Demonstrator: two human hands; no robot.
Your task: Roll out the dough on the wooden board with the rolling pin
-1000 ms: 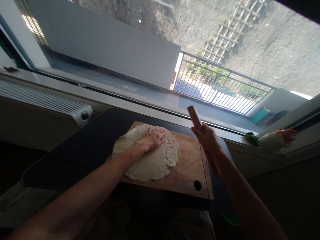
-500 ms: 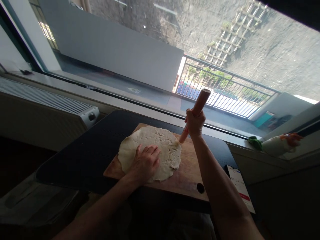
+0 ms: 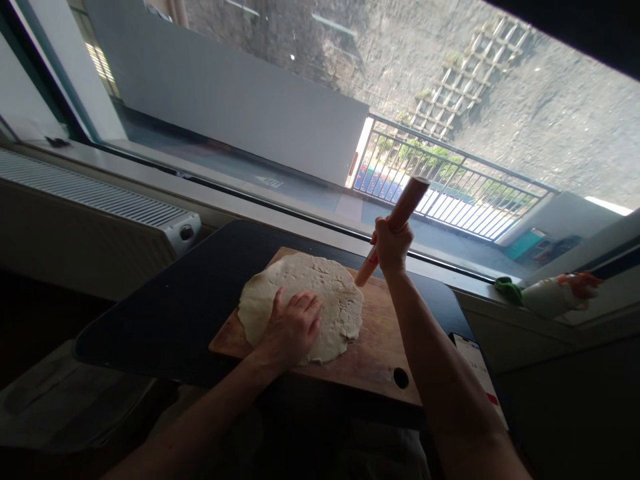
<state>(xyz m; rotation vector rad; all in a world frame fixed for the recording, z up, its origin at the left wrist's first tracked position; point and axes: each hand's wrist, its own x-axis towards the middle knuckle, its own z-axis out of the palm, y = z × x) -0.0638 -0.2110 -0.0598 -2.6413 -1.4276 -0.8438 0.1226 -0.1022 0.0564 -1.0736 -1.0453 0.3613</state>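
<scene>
A flattened, roughly round sheet of dough (image 3: 330,300) covers the left and middle of a wooden cutting board (image 3: 380,340). Its right side looks cracked and bumpy. My left hand (image 3: 295,327) lies on the dough with the fingers spread and holds nothing. In my right hand (image 3: 393,245) a wooden rolling pin (image 3: 411,200) is gripped around its middle. The pin is tilted, its upper end leaning away to the right. Its lower end is at the dough's right edge; whether it touches the dough or the board I cannot tell.
The board rests on a dark table (image 3: 165,313) by a window. A phone (image 3: 475,367) lies at the table's right edge, partly behind my right forearm. A radiator (image 3: 100,207) is at the left. A whitish container (image 3: 547,298) and something green (image 3: 509,290) are on the sill.
The rolling pin leans slightly more to the right, with its upper end shifted right. My left hand stays on the dough almost unmoved.
</scene>
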